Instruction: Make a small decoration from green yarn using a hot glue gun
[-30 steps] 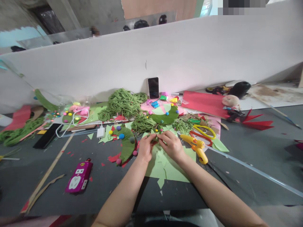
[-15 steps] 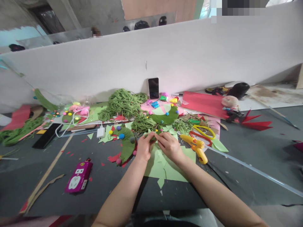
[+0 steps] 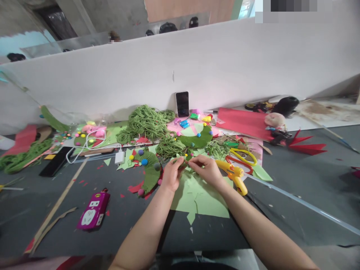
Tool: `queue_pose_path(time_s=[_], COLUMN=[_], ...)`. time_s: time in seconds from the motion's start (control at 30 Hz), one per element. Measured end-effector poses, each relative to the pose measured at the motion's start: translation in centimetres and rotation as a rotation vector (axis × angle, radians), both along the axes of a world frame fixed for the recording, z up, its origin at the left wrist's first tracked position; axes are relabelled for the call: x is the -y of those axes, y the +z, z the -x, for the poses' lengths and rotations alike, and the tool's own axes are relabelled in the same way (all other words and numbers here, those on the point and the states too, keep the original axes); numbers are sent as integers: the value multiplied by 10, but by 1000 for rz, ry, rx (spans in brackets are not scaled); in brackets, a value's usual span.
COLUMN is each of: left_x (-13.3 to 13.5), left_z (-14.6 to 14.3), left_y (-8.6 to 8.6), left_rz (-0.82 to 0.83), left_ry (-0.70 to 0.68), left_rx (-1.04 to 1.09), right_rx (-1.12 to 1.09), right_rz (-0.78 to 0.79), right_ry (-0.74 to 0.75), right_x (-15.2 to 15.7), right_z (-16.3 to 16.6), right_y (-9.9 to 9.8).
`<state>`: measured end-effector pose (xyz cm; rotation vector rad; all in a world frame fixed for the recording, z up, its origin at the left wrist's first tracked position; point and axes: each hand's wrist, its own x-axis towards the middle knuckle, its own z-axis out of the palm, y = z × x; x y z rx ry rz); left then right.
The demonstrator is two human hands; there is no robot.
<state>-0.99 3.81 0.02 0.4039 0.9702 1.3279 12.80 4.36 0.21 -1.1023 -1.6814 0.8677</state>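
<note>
Item: small green yarn-wrapped craft piece (image 3: 184,162), pinched between my two hands above the light green paper sheet (image 3: 201,197). My left hand (image 3: 171,175) has its fingers closed on the piece's left end, thumb and forefinger pressed together. My right hand (image 3: 207,170) has its fingertips closed on the right end; whether they grip the piece itself or a strand of yarn on it is too small to tell. The two hands nearly touch at the fingertips.

Beneath: dark grey table (image 3: 295,180), the green sheet lying flat on it with a torn lower edge.

Just right of my right hand: yellow hot-glue gun (image 3: 234,175), lying on its side. Beyond it: yellow-handled scissors (image 3: 244,155) and orange-handled scissors (image 3: 239,163), overlapping.

Left of my left hand: curved dark green felt strip dotted with coloured pompoms (image 3: 151,170), flat on the table.

Behind the hands: heap of loose green yarn (image 3: 146,122); smaller bundle of green yarn (image 3: 169,146); rounded dark green felt piece with pompoms (image 3: 197,138).

Against the white partition board (image 3: 225,63): black smartphone (image 3: 182,104), standing upright.

Near left: magenta power strip (image 3: 94,210), well apart from the hands. White charger plug with cable (image 3: 119,156). Long wooden stick (image 3: 60,200), lying slantwise.

Far right: red paper sheet (image 3: 242,122).
</note>
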Motion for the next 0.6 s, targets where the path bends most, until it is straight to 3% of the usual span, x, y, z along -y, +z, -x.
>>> queue_pose_path(time_s=[0.17,0.37,0.6], left_x=[0,1,1], left_z=[-1,8,13], left_y=[-1,-1,0], left_rz=[-17,45,28], left_ry=[12,-190,-282], left_rx=[-13,-31,-78], right_rx=[-16,-8,29], right_rz=[61,133,166], right_ry=[34,79,119], right_x=[1,-3,-5], right_z=[1,-5,-9], right_y=[-1,1,0])
